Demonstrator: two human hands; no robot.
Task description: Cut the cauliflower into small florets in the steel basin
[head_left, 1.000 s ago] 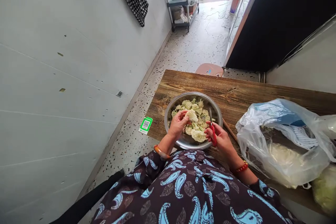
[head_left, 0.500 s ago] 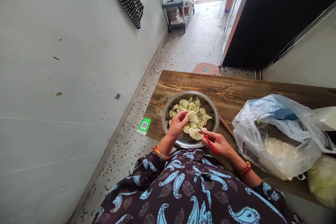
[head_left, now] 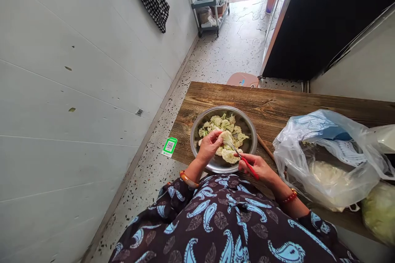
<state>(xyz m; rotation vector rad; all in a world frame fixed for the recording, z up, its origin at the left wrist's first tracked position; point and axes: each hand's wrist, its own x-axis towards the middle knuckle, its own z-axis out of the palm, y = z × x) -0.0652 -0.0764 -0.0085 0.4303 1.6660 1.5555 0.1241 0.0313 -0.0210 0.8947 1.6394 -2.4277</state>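
Left grip (head_left: 210,145) pinches one cauliflower floret (head_left: 226,137), right grip (head_left: 258,167) one pair of scissors (head_left: 249,167), over one metal bowl (head_left: 193,139).

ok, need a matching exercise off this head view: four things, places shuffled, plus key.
Things
1. Scissors
2. Raised cauliflower piece
3. QR card
4. Plastic bag

Places
A. At the left end of the wooden table
B. In the fingers of the left hand
C. On the table, right of the metal bowl
D. In the right hand

Pairs: 1-D, 2-B, 3-A, 4-C
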